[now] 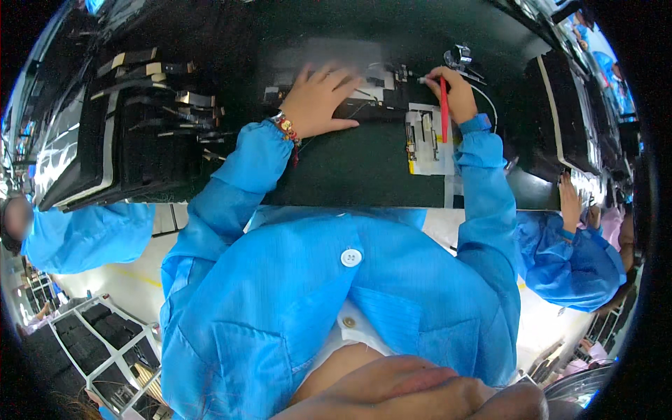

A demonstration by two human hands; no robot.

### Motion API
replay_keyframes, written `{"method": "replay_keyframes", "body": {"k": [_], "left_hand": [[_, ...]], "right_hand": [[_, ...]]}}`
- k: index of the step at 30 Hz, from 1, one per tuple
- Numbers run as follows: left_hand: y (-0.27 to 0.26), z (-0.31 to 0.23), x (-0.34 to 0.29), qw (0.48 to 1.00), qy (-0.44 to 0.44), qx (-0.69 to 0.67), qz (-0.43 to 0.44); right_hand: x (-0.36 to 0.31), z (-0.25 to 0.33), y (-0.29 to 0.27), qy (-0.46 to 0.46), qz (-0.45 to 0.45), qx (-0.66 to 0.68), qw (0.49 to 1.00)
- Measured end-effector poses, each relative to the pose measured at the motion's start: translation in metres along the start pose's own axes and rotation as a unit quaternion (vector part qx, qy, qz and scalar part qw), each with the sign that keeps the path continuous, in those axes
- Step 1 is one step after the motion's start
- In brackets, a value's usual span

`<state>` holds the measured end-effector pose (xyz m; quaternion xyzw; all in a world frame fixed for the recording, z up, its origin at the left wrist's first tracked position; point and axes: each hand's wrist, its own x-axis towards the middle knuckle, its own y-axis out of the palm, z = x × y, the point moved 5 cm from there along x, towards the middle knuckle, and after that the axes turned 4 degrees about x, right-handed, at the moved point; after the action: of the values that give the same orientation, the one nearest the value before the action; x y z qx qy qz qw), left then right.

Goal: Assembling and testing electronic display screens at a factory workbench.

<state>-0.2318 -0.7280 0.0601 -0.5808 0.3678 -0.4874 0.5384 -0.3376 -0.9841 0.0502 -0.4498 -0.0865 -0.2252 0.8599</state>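
Observation:
My left hand (pixel 318 98) lies open with its fingers spread, over a flat black assembly (pixel 381 112) with a pale sheet (pixel 376 92) on it. Its fingertips are blurred. A beaded bracelet circles that wrist. My right hand (pixel 458 96) is closed around a slim red stick-like tool (pixel 444 115), which points down toward me. By its fingertips, at the assembly's right end, shows a small white tip (pixel 422 80); whether the fingers pinch it, I cannot tell. Just below sits a white card (pixel 437 157) carrying thin dark strip-like parts (pixel 411 140).
Stacked black trays with metallic strips (pixel 196 99) stand at the left, and more black trays (pixel 560 112) at the right. Behind my right hand lie a small metallic object (pixel 458 54) and a white cable (pixel 493 105). Co-workers' blue sleeves (pixel 570 259) flank me.

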Motion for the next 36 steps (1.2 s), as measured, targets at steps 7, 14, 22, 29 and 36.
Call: {"method": "replay_keyframes", "body": {"k": [7,14,22,29,36], "left_hand": [[0.017,0.046,0.07,1.0,0.006,-0.015,-0.013],[0.034,0.08,0.167,0.993,0.027,-0.114,-0.025],[0.043,0.081,0.266,0.996,0.072,-0.059,0.011],[0.046,0.089,0.269,0.975,-0.008,0.057,-0.215],[-0.046,-0.031,0.153,0.981,0.039,-0.06,-0.182]], "right_hand": [[-0.019,0.008,-0.028,0.038,0.011,0.045,0.998],[-0.023,-0.014,-0.073,0.056,-0.07,-0.08,0.993],[-0.036,-0.05,-0.078,0.088,-0.032,-0.23,0.969],[0.054,-0.009,-0.083,-0.002,-0.162,-0.167,0.973],[0.117,-0.105,-0.02,0.226,0.232,-0.331,0.886]]}}
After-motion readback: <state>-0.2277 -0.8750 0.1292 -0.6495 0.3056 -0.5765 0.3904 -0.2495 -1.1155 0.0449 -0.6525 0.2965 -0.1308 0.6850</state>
